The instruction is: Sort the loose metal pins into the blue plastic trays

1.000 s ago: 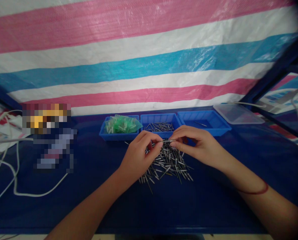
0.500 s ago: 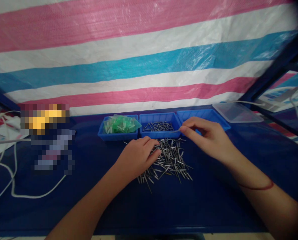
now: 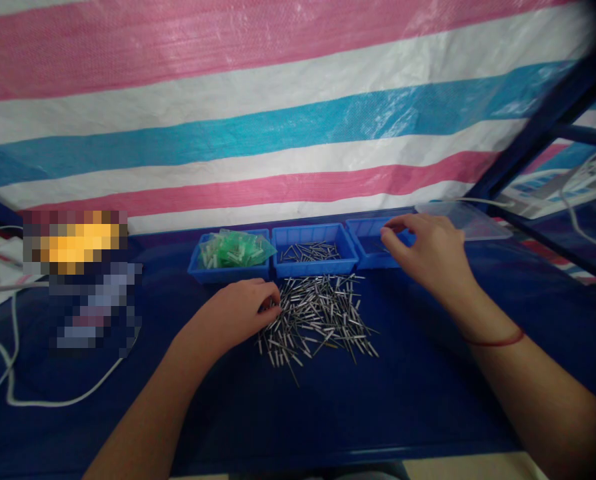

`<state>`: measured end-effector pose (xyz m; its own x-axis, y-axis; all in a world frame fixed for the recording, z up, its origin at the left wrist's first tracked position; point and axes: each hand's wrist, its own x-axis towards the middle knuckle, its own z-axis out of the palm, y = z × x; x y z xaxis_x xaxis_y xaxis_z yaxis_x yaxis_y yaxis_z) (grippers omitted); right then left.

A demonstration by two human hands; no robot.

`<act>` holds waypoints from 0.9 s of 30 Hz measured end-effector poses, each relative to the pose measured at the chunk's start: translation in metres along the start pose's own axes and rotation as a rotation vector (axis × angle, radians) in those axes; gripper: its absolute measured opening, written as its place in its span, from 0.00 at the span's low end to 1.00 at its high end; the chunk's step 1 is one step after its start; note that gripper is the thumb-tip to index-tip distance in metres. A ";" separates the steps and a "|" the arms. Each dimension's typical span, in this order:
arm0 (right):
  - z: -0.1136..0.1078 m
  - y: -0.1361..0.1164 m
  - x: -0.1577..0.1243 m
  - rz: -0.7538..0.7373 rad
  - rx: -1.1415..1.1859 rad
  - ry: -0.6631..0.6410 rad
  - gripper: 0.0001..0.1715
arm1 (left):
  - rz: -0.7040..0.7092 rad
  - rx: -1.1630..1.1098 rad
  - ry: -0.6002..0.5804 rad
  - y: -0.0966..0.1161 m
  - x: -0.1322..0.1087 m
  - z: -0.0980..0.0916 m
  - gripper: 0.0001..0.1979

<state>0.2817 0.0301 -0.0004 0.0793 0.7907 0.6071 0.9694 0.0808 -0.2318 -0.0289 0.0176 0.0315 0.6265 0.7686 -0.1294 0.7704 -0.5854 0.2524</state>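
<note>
Thin metal pins [image 3: 323,313], many with a brighter silver, thicker end, lie in a loose pile. At the pile's left edge is my left hand [image 3: 243,307], its fingers curled and the thumb close to the fingertips; what they hold, if anything, is lost among the pins. My right hand [image 3: 431,257] is over the right blue bin [image 3: 365,243] with thumb and forefinger pinched together. Whatever sits in that pinch is too small to make out. More metal pins [image 3: 311,252] lie in the middle blue bin [image 3: 314,269].
Green and clear small packets [image 3: 238,248] fill the left blue bin [image 3: 228,273]. Behind the right bin is a clear plastic lid [image 3: 478,223]. White cables [image 3: 53,403] and blurred-out items [image 3: 91,307] occupy the table's left side. A striped sheet [image 3: 278,127] hangs behind.
My right hand has moved right, from the front of the middle bin to over the right bin; the thin pin it held no longer shows clearly. My left hand has shifted left across the pile.
</note>
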 end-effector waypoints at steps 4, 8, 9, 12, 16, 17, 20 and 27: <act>-0.004 -0.018 -0.005 -0.085 0.126 -0.010 0.10 | -0.011 -0.002 -0.022 0.003 0.001 0.002 0.07; -0.006 -0.040 -0.014 -0.211 0.253 -0.077 0.09 | -0.010 0.021 -0.009 0.005 0.002 0.004 0.07; -0.006 -0.045 -0.016 -0.234 0.278 -0.097 0.09 | 0.001 0.031 0.011 0.005 0.003 0.005 0.08; -0.005 -0.059 -0.026 -0.292 0.348 -0.173 0.08 | 0.052 0.066 0.086 0.008 0.007 0.010 0.09; -0.001 -0.071 -0.036 -0.382 0.414 -0.293 0.09 | 0.097 0.091 0.071 0.013 0.013 0.017 0.08; 0.001 -0.073 -0.038 -0.405 0.423 -0.323 0.09 | 0.103 0.095 0.067 0.014 0.013 0.018 0.08; 0.004 -0.078 -0.043 -0.463 0.436 -0.392 0.09 | 0.113 0.122 0.076 0.016 0.014 0.021 0.09; 0.009 -0.082 -0.048 -0.524 0.430 -0.457 0.12 | 0.157 0.231 0.159 0.018 0.015 0.026 0.11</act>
<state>0.1964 -0.0089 -0.0171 -0.5520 0.7478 0.3690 0.6732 0.6608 -0.3319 -0.0028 0.0122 0.0086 0.7277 0.6841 0.0500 0.6835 -0.7293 0.0309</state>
